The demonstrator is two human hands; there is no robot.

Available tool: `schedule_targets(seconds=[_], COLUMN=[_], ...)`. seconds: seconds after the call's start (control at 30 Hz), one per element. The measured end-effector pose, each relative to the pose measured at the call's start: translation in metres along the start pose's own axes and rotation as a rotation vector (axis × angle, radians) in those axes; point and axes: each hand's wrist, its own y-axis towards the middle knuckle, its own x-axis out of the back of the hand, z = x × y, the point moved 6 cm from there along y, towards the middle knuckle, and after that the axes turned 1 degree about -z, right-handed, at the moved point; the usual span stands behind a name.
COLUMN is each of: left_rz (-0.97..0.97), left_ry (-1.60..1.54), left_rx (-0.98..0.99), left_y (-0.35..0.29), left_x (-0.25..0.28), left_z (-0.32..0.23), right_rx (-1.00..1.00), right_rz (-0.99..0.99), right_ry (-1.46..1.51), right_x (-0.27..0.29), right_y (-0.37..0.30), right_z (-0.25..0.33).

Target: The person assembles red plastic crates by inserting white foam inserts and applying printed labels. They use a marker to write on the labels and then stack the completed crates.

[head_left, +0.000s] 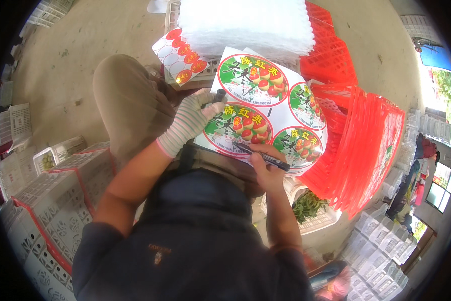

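Pen (276, 161) over the label sheet

The right hand (267, 169), bare, grips the pen, its tip at the lower-left oval of the sheet (279, 116). The left hand (189, 119), in a striped glove, pinches a dark cap (220, 95) at the sheet's left edge. Beyond lie red-oval stickers (184, 58) and a white stack (245, 27); to the right, red mesh (358, 145) — bright and layered. A crate (322, 221) with green leaves (308, 204) sits below — more crates (60, 193) stand at left.

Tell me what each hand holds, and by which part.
The right hand holds a black marker around its middle. The gloved left hand holds a small dark cap-like piece; by which part is unclear.
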Motion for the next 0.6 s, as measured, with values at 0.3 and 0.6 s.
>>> schedule_targets(seconds=[0.3,0.6], left_rz=[-0.03,-0.041], left_ry=[-0.057,0.072], left_rx=[0.036,-0.032], left_y=[0.002,-0.005], left_x=[-0.001,0.009], left_z=[0.007,-0.013], right_rx=[0.233,0.059], right_rz=[0.07,-0.293], right_ry=[-0.192,0.105], right_x=[-0.007,0.052], right_y=[0.01,-0.004], right_z=[0.016,0.002])
